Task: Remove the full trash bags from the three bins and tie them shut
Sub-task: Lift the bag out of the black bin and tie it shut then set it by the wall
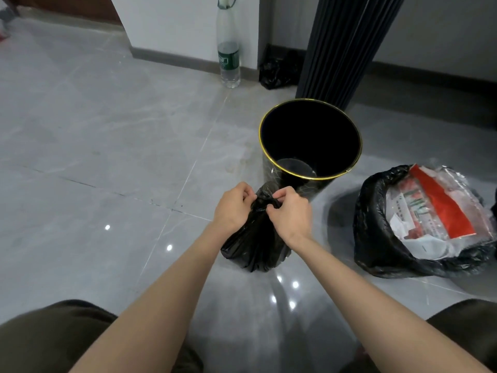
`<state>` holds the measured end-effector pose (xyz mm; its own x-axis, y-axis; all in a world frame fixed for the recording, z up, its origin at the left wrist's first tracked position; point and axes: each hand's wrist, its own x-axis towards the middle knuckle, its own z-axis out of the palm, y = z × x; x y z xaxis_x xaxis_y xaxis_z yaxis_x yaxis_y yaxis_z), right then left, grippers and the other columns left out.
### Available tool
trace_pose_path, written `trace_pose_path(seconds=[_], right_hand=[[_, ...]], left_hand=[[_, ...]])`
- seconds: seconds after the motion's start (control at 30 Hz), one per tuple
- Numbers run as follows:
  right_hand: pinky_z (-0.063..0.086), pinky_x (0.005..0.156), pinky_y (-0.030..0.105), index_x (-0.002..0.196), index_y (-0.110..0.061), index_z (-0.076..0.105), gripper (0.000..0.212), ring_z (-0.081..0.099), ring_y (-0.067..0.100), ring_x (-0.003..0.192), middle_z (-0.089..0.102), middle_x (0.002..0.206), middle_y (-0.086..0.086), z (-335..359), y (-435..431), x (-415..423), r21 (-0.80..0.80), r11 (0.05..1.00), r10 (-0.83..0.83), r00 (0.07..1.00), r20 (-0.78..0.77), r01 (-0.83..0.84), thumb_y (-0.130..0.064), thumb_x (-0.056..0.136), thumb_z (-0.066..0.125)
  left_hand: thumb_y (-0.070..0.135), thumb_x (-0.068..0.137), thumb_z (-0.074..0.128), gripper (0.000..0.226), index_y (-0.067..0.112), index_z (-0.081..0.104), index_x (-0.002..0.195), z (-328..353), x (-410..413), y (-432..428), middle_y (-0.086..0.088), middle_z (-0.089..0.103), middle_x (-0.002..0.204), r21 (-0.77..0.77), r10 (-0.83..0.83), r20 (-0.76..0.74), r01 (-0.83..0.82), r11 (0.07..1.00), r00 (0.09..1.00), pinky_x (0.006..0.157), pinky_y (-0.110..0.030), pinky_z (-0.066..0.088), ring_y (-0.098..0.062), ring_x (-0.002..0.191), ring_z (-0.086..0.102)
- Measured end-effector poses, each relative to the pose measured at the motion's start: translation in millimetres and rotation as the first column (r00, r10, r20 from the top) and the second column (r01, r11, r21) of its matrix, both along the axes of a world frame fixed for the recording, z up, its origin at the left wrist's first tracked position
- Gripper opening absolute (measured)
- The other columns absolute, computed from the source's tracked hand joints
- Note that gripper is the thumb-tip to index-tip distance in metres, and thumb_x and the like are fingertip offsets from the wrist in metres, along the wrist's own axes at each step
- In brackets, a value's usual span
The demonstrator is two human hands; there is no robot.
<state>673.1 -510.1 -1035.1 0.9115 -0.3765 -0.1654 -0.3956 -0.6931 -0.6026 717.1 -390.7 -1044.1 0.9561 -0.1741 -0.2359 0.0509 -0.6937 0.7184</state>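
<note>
Left hand and right hand pinch the black bag's gathered neck.

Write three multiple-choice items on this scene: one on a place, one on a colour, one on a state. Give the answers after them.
1. Where does the open trash bag lie?
A. inside the bin
B. on the floor, right of the bin
C. beside the plastic bottle

2. What colour is the rim of the bin?
A. gold
B. red
C. white

3. What state is the small black bag in?
A. lying flat and empty
B. hanging from the bin
C. neck gathered, both hands pinching it

Answers: 1 B, it sits on the tiles with paper showing inside. 2 A, a gold band rings the black bin. 3 C, the left hand and right hand grip its bunched top.
</note>
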Motion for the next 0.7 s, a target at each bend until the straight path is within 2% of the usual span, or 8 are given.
trace_pose_path(seconds=[0.07,0.17,0.27,0.37,0.47,0.57,0.7], right_hand=[[0.052,0.086,0.032,0.102,-0.016,0.065,0.024,0.063,0.012,0.089,0.066,0.089,-0.005,-3.8,-1.1,5.7,0.121,0.989,-0.083,0.996,0.011,0.081,-0.02,0.079,0.069],[0.05,0.079,0.022,0.093,-0.016,0.068,0.02,0.058,0.003,0.076,0.063,0.077,-0.01,-3.7,-2.0,14.3,0.22,0.966,-0.134,0.991,-0.011,0.133,-0.02,0.073,0.073],[0.052,0.079,0.022,0.087,-0.019,0.068,0.017,0.06,0.001,0.077,0.064,0.078,-0.011,4.7,0.9,21.2,0.305,0.937,-0.148,0.984,-0.098,0.171,-0.02,0.071,0.076],[0.052,0.079,0.019,0.086,-0.019,0.069,0.018,0.063,0.004,0.08,0.067,0.079,-0.008,28.4,7.9,28.8,0.34,0.925,-0.12,0.979,-0.167,0.171,-0.019,0.07,0.077],[0.044,0.068,0.005,0.088,-0.017,0.071,0.019,0.059,-0.003,0.072,0.065,0.077,-0.009,74.7,18.2,43.3,0.358,0.926,-0.053,0.98,-0.194,0.121,-0.018,0.07,0.077],[0.041,0.067,0.005,0.088,-0.017,0.071,0.019,0.059,-0.001,0.074,0.067,0.08,-0.007,137.7,28.5,63.2,0.377,0.923,0.001,0.979,-0.203,0.077,-0.017,0.07,0.075],[0.04,0.065,0.0,0.084,-0.02,0.07,0.015,0.058,-0.002,0.072,0.064,0.077,-0.009,237.3,47.0,91.1,0.402,0.915,0.059,0.978,-0.2,0.027,-0.016,0.07,0.074]], left_hand=[[0.018,0.093,0.051,0.008,0.015,0.052,0.086,-9.1,4.4,0.0,0.007,0.053,0.069,-0.093,0.01,-0.02,-0.012,0.996,1.0,0.07,-0.026,0.042,-0.016,0.072,0.053],[0.018,0.093,0.051,0.008,0.014,0.052,0.086,-16.4,10.1,2.8,0.01,0.051,0.069,-0.157,0.026,-0.045,-0.033,0.987,0.999,0.071,-0.025,0.041,-0.013,0.072,0.052],[0.017,0.093,0.051,0.008,0.015,0.052,0.085,-8.8,14.0,9.4,0.008,0.054,0.074,-0.187,0.04,-0.082,-0.055,0.981,0.996,0.078,-0.028,0.043,-0.015,0.079,0.054],[0.015,0.094,0.048,0.009,0.016,0.05,0.085,14.8,13.2,20.0,0.007,0.054,0.074,-0.199,0.062,-0.111,-0.083,0.976,0.992,0.073,-0.025,0.043,-0.014,0.076,0.053],[0.011,0.094,0.049,0.012,0.017,0.049,0.084,58.1,16.6,33.1,0.011,0.051,0.07,-0.202,0.139,-0.081,-0.152,0.967,0.987,0.065,-0.015,0.038,-0.009,0.07,0.05],[0.009,0.093,0.049,0.011,0.015,0.049,0.084,123.1,28.3,46.3,0.011,0.05,0.071,-0.224,0.175,-0.07,-0.186,0.957,0.982,0.066,-0.009,0.037,-0.004,0.069,0.048],[0.01,0.093,0.05,0.01,0.015,0.05,0.084,221.2,51.1,67.2,0.008,0.052,0.073,-0.234,0.23,-0.071,-0.24,0.942,0.971,0.066,-0.009,0.037,-0.01,0.073,0.05]])
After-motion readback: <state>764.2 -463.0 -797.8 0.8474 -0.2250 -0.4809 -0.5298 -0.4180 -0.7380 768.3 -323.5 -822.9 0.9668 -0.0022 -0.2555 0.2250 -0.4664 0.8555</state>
